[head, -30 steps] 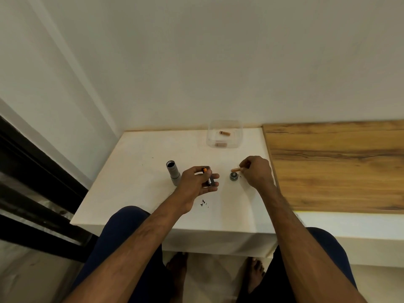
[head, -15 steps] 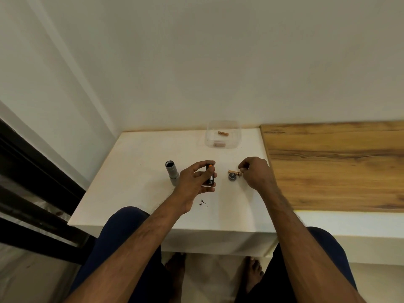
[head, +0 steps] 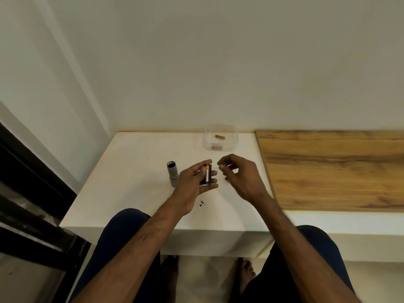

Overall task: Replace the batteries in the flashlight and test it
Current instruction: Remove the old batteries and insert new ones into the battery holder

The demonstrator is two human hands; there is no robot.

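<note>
My left hand (head: 194, 179) grips a black battery holder (head: 208, 174) with an orange-tipped battery seated in it. My right hand (head: 240, 173) hovers just right of it, with thumb and fingertips pinched together. The small battery it pinched a moment ago is hidden inside those fingers. The grey flashlight body (head: 172, 174) lies on the white table (head: 135, 176) left of my left hand, its open end pointing away from me. A sliver of the grey tail cap (head: 228, 181) shows under my right hand.
A clear plastic container (head: 234, 136) stands at the back of the table and holds two copper-coloured batteries (head: 219, 136). A wooden surface (head: 328, 169) adjoins the table on the right. Small black marks (head: 202, 203) lie near the front edge. The wall runs close behind.
My right hand has lifted off the table beside the tail cap and moved left toward the holder. My left hand has turned the holder so that its seated battery faces up.
</note>
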